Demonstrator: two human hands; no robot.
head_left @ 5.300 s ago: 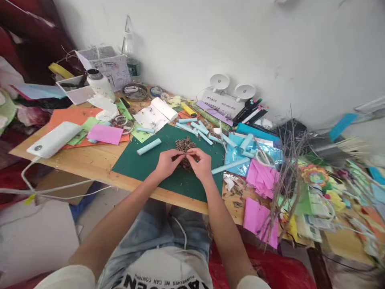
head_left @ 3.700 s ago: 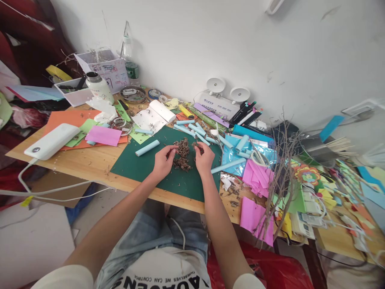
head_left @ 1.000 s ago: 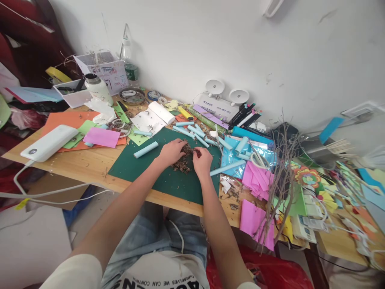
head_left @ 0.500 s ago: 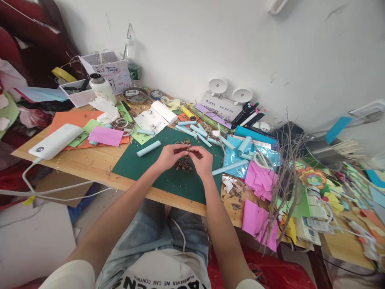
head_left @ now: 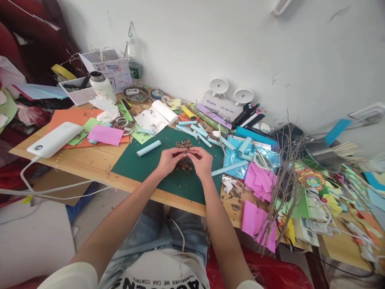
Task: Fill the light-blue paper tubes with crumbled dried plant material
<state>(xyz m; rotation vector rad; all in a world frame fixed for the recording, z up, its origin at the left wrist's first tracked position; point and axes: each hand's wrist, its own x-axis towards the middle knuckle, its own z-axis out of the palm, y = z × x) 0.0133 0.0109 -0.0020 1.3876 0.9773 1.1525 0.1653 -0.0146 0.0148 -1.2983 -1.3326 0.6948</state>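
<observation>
Over the middle of a dark green cutting mat (head_left: 141, 164), my left hand (head_left: 170, 159) and my right hand (head_left: 201, 161) meet at the fingertips, both closed in a pinch. Small brown bits of dried leaf show between the fingers; their exact shape is too small to make out. A pile of crumbled dried leaves (head_left: 184, 165) lies under and around the fingertips, partly hidden by the hands. To the left of my left hand rests a single light blue paper tube (head_left: 148, 148). Several more blue tubes (head_left: 204, 140) lie beyond my right hand, toward the wall.
At the left is a white power bank (head_left: 54, 139) with a cable, near a white bottle (head_left: 102, 87). Dry twigs (head_left: 285, 180) stand at the right, past pink crepe paper (head_left: 260, 180) and a roll of tape (head_left: 263, 160). A twin-headed lamp (head_left: 222, 102) sits against the wall.
Both hands have dropped slightly toward me, still pinched together, uncovering more of the leaf pile behind the fingertips. The things on the table have stayed in place.
</observation>
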